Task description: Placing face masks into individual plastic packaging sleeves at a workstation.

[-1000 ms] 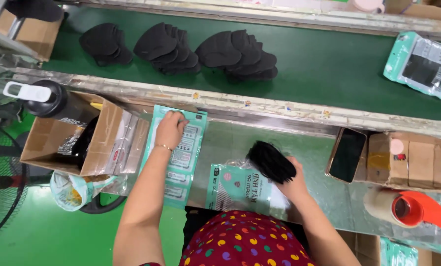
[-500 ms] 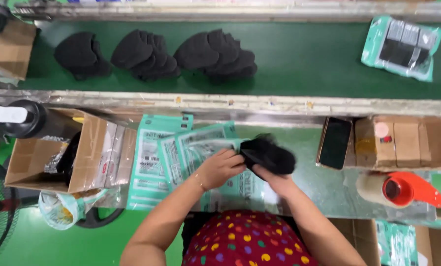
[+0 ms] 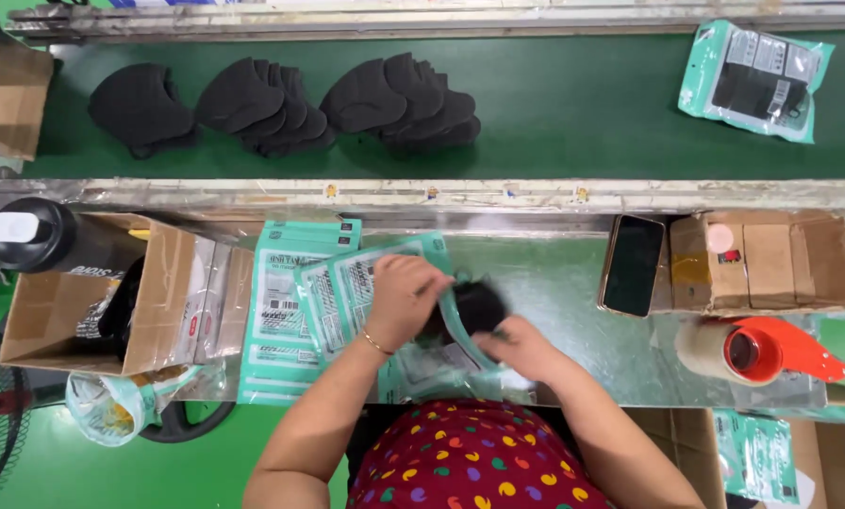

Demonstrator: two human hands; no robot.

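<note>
From where I stand, the long green conveyor belt (image 3: 555, 113) fills the top of the view, carrying three fanned heaps of black fabric masks (image 3: 281, 104) toward ten and eleven o'clock and one filled teal plastic pouch (image 3: 757, 80) at two o'clock. Below it runs the shiny metal bench (image 3: 555, 283), with an open brown cardboard box (image 3: 92, 302) at nine o'clock, a smaller brown carton (image 3: 762, 262) and a dark phone (image 3: 633, 266) at three o'clock, and an orange tape dispenser with its roll (image 3: 757, 349) toward four o'clock. A stack of flat teal printed pouches (image 3: 286, 320) lies just left of centre. At the middle, the person's left hand (image 3: 405, 297) pinches the mouth edge of one teal pouch (image 3: 347, 283), fingers curled tight on the film, while the right hand (image 3: 526, 347) pushes a small bundle of black masks (image 3: 479, 303) into that opening; its grip is closed around the bundle, thumb side partly hidden. The bundle sits at the pouch mouth, roughly half inside as far as I can tell. To do this well, I would say the left hand should keep the mouth pulled wide and flat against the bench, and the right should slide the bundle in square, folded edges leading, so nothing snags or bunches at the lip.
</note>
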